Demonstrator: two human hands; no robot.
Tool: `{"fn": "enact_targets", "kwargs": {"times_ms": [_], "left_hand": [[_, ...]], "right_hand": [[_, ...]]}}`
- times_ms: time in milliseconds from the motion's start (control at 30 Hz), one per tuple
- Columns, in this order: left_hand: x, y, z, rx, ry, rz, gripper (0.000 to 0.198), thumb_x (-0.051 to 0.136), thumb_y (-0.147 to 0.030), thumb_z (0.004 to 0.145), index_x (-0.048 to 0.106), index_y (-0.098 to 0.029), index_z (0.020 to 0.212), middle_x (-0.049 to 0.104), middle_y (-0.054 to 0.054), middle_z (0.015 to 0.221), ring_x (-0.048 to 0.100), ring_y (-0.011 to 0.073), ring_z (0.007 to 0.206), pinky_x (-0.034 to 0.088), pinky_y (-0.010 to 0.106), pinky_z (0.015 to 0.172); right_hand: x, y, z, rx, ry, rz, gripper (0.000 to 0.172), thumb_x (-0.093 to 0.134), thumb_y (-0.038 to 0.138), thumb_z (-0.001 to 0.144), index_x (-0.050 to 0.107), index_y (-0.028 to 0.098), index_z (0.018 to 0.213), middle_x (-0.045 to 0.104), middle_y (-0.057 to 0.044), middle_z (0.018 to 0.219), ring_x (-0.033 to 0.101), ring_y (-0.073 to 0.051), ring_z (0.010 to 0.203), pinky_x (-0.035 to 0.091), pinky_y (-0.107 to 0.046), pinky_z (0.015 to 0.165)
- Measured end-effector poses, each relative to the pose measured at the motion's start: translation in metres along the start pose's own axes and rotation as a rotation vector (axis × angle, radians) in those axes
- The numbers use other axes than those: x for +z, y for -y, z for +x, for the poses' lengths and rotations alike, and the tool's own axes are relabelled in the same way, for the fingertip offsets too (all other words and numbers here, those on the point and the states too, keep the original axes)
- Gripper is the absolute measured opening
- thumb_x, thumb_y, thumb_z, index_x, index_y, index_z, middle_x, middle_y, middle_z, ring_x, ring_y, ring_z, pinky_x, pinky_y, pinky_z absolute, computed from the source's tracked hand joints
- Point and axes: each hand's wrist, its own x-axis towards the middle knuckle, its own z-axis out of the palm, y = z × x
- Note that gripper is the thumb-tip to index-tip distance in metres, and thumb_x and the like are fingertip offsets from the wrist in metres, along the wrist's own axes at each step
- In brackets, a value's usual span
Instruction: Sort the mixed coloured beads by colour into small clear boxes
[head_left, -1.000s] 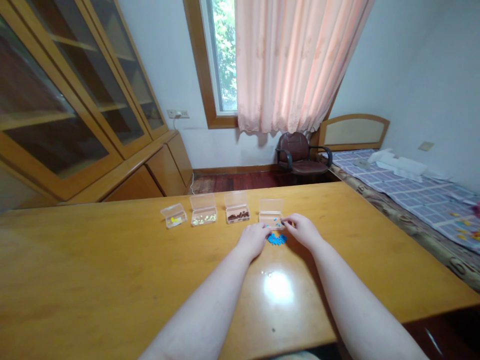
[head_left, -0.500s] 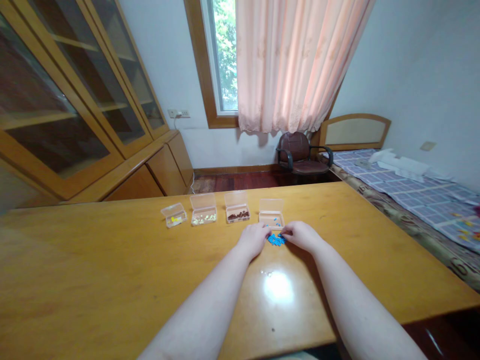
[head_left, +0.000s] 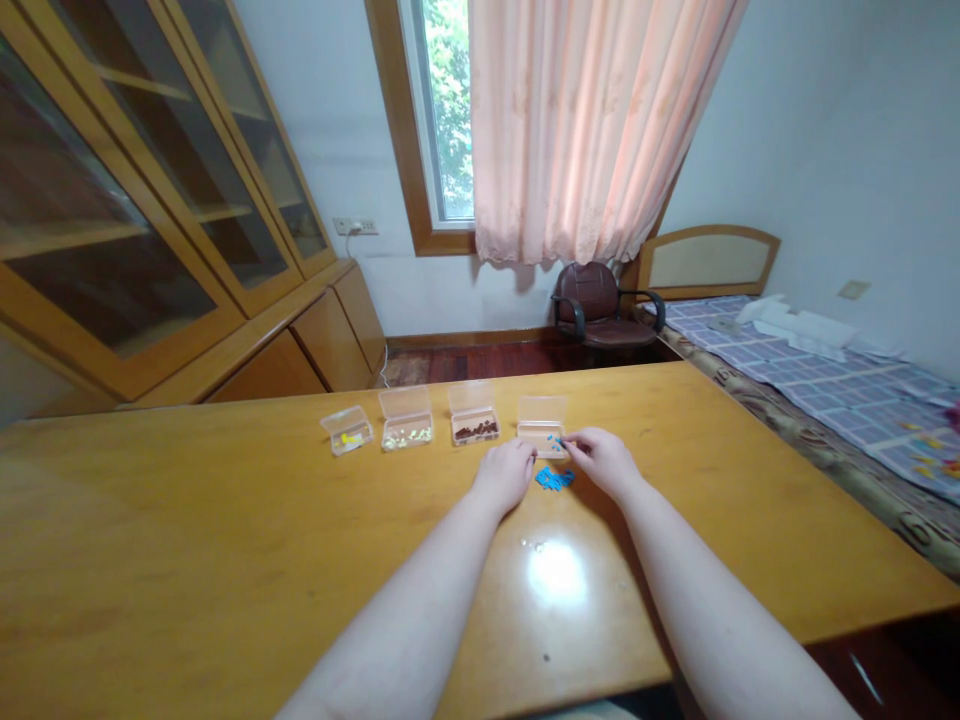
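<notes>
Several small blue pieces (head_left: 553,479) lie in a pile on the wooden table (head_left: 360,560). Behind them stands an open clear plastic box (head_left: 531,437) with a few blue pieces inside. My right hand (head_left: 606,462) has its fingertips pinched at the box's right front edge, over the blue pieces; what they hold is too small to make out. My left hand (head_left: 508,472) rests at the box's left front corner, left of the pile, its fingers bent together and their tips partly hidden.
Left of the blue pieces' box, three more open clear boxes hold dark brown pieces (head_left: 477,430), pale yellow-green pieces (head_left: 407,437) and yellow pieces (head_left: 351,438). A brown chair (head_left: 600,310) stands beyond the table, a bed (head_left: 825,370) at the right.
My right hand has moved up and slightly left, from the blue pile to the box edge. My left hand has shifted slightly. More blue pieces show inside the box.
</notes>
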Motion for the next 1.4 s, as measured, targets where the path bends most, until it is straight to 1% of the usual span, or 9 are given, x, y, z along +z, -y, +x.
{"fn": "enact_targets", "kwargs": {"times_ms": [100,200,333,433,500,667,867,1267,1400], "left_hand": [[0.000,-0.001,-0.001,0.019,-0.004,-0.006,0.024,0.038,-0.026,0.091,0.060,-0.021,0.100,0.063,0.005,0.102,0.059,0.0186,0.092,0.046,0.030,0.081],[-0.002,-0.004,-0.002,0.029,0.035,0.007,0.022,0.042,-0.028,0.090,0.061,-0.021,0.097,0.063,0.006,0.099,0.059,0.0192,0.092,0.046,0.030,0.081],[-0.003,-0.005,-0.002,0.037,0.101,0.031,0.024,0.042,-0.031,0.090,0.063,-0.021,0.094,0.063,0.006,0.098,0.059,0.0198,0.092,0.046,0.031,0.082],[-0.001,-0.004,-0.001,0.040,0.102,0.044,0.023,0.042,-0.030,0.090,0.063,-0.021,0.096,0.063,0.007,0.099,0.059,0.0200,0.093,0.046,0.032,0.083],[0.001,-0.002,0.000,0.040,0.099,0.052,0.023,0.042,-0.029,0.090,0.063,-0.021,0.096,0.063,0.007,0.099,0.060,0.0201,0.093,0.046,0.032,0.082],[0.006,0.001,0.001,0.056,0.069,0.071,0.021,0.044,-0.028,0.088,0.063,-0.021,0.093,0.063,0.006,0.096,0.060,0.0203,0.089,0.047,0.032,0.078],[0.006,0.000,0.001,0.079,0.059,0.101,0.020,0.044,-0.028,0.088,0.063,-0.020,0.089,0.064,0.006,0.093,0.061,0.0212,0.086,0.048,0.032,0.075],[0.009,-0.006,0.001,0.027,0.107,0.134,0.022,0.041,-0.027,0.090,0.059,-0.018,0.098,0.063,0.009,0.099,0.062,0.0222,0.089,0.047,0.034,0.077],[0.011,-0.004,0.002,0.002,0.043,0.108,0.020,0.042,-0.026,0.090,0.059,-0.017,0.096,0.063,0.008,0.097,0.061,0.0216,0.088,0.047,0.033,0.077]], "right_hand": [[0.003,-0.002,0.001,0.050,-0.023,-0.009,0.028,0.049,0.033,0.086,0.071,0.020,0.099,0.071,-0.007,0.089,0.061,-0.017,0.079,0.044,-0.026,0.071],[0.005,0.000,0.000,0.019,0.063,0.006,0.026,0.051,0.030,0.084,0.072,0.021,0.096,0.071,-0.006,0.091,0.062,-0.017,0.080,0.044,-0.026,0.072],[0.008,0.007,-0.004,-0.094,0.237,0.072,0.025,0.050,0.028,0.084,0.072,0.024,0.095,0.072,-0.003,0.090,0.063,-0.017,0.079,0.044,-0.024,0.070],[0.012,0.012,-0.006,-0.143,0.290,0.063,0.028,0.049,0.024,0.084,0.070,0.029,0.104,0.072,-0.002,0.099,0.064,-0.017,0.087,0.044,-0.024,0.076],[0.013,0.013,-0.005,-0.130,0.308,0.011,0.028,0.049,0.025,0.085,0.070,0.029,0.103,0.072,-0.003,0.099,0.064,-0.018,0.087,0.043,-0.024,0.076],[0.010,0.013,-0.004,-0.081,0.310,-0.101,0.022,0.051,0.027,0.084,0.072,0.025,0.088,0.072,-0.003,0.085,0.063,-0.016,0.075,0.039,-0.022,0.066],[0.010,0.016,-0.005,-0.069,0.288,-0.104,0.016,0.053,0.024,0.080,0.069,0.022,0.077,0.069,-0.003,0.076,0.058,-0.014,0.068,0.035,-0.021,0.060],[0.015,0.012,-0.005,-0.029,0.278,-0.018,0.008,0.055,0.020,0.077,0.063,0.019,0.076,0.066,-0.002,0.073,0.055,-0.012,0.064,0.031,-0.021,0.058],[0.015,0.010,-0.005,-0.036,0.279,-0.031,0.009,0.055,0.022,0.078,0.062,0.019,0.074,0.066,-0.002,0.072,0.055,-0.012,0.063,0.031,-0.021,0.057]]}}
